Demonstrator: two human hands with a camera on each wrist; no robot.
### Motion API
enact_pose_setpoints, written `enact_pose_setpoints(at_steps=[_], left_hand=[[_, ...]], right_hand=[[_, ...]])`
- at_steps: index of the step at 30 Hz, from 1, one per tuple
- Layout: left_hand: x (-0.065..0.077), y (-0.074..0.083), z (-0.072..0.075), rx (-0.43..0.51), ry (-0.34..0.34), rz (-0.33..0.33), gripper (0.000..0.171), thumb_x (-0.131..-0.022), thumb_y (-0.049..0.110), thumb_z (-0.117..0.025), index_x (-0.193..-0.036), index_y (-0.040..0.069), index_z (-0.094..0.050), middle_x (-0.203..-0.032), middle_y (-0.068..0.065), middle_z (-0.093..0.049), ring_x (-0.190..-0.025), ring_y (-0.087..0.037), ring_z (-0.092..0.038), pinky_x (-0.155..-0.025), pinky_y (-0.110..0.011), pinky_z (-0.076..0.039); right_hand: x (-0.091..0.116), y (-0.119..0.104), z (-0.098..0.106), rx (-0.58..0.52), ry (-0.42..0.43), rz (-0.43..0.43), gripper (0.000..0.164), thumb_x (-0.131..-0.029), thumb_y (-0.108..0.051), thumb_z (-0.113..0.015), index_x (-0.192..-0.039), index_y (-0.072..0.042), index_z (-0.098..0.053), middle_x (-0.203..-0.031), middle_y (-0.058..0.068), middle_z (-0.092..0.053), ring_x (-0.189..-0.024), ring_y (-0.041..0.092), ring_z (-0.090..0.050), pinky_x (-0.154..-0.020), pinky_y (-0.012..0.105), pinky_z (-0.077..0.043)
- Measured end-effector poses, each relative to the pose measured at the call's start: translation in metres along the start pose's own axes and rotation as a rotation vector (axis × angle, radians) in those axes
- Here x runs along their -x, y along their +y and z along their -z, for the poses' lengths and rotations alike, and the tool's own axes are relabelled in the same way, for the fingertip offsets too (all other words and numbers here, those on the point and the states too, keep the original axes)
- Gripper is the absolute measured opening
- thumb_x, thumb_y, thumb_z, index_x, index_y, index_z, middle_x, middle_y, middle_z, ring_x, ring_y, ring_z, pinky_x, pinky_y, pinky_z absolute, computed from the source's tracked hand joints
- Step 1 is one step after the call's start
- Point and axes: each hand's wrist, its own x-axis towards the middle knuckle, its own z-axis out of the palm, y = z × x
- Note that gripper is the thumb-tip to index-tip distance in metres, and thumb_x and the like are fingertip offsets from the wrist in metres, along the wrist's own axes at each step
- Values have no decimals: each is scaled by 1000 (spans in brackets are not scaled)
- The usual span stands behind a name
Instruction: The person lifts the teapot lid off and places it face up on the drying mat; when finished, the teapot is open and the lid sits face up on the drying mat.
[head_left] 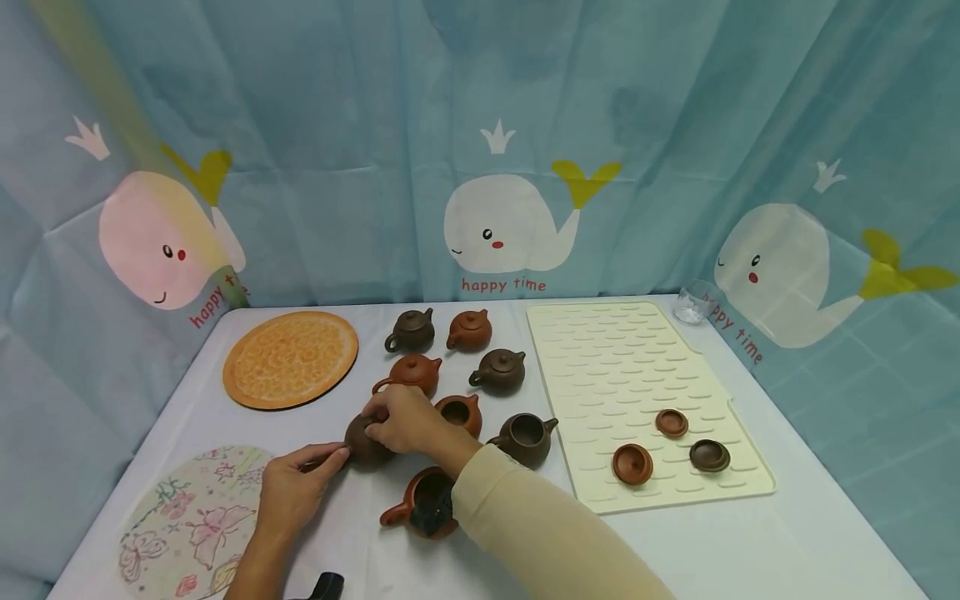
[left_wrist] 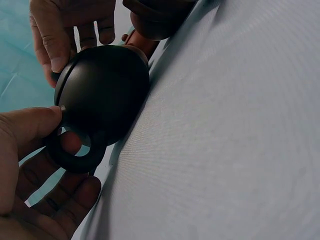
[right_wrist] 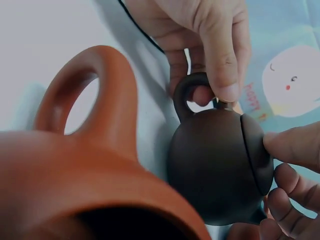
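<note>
I judge the step in hand to be lid removal at the dark teapot (head_left: 364,452), since three loose lids (head_left: 632,464) lie on the cream mat (head_left: 600,358). The teapot stands upright on the white table (head_left: 750,550), left of centre, beyond the nearest open orange teapot (head_left: 408,510). My left hand (head_left: 294,493) pinches the handle (left_wrist: 75,162), thumb on top, fingers partly curled. My right hand (head_left: 411,422) has thumb and fingers closed at the top of the lid (right_wrist: 256,150); the lid sits in place and the knob is hidden. The next move calls for a steady handle and a straight lift. Orientation: handle to the left, toward my left hand; spout (right_wrist: 258,216) opposite, to the right. The long axis runs handle to spout, roughly across the table.
</note>
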Motion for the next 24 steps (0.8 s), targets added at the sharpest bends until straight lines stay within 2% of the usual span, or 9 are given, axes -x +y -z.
enact_pose_setpoints(at_steps=[5,11,19,22,24], left_hand=[[0,1,-1,-6,-2,9,10,-83,10,-77,-91,4,-78,-89,-7,-72,-80,0,-62,-67,-11,-45],[-1,1,0,1,-6,20,12,-83,13,-78,-91,4,-78,-89,-7,-72,-80,0,-63,-68,-11,-45],[-1,0,0,-8,-6,26,12,-83,14,-78,-91,4,-78,-89,-7,-72,-80,0,-62,-69,-10,-44],[-1,0,0,-9,-4,28,12,-83,13,-78,-91,4,-78,-89,-7,-72,-80,0,-63,-69,-10,-43],[-1,0,0,-8,-5,29,12,-83,12,-78,-91,3,-78,-89,-7,-72,-80,0,-62,-69,-10,-44]], right_hand=[[1,0,4,16,4,23,15,-88,-16,-73,-102,-19,-75,-92,-14,-61,-84,0,-53,-70,15,-43],[4,6,9,-81,18,7,13,-88,-17,-73,-101,-19,-73,-82,-16,-60,-72,1,-53,-63,17,-44],[10,11,15,-182,64,47,10,-90,-20,-72,-97,-15,-73,-79,-15,-62,-73,-2,-56,-65,17,-45],[14,12,17,-301,80,54,9,-89,-19,-72,-95,-13,-73,-78,-13,-65,-73,1,-59,-64,19,-46],[16,14,18,-433,89,32,6,-87,-15,-72,-92,-11,-73,-76,-9,-67,-71,5,-61,-62,23,-47]])
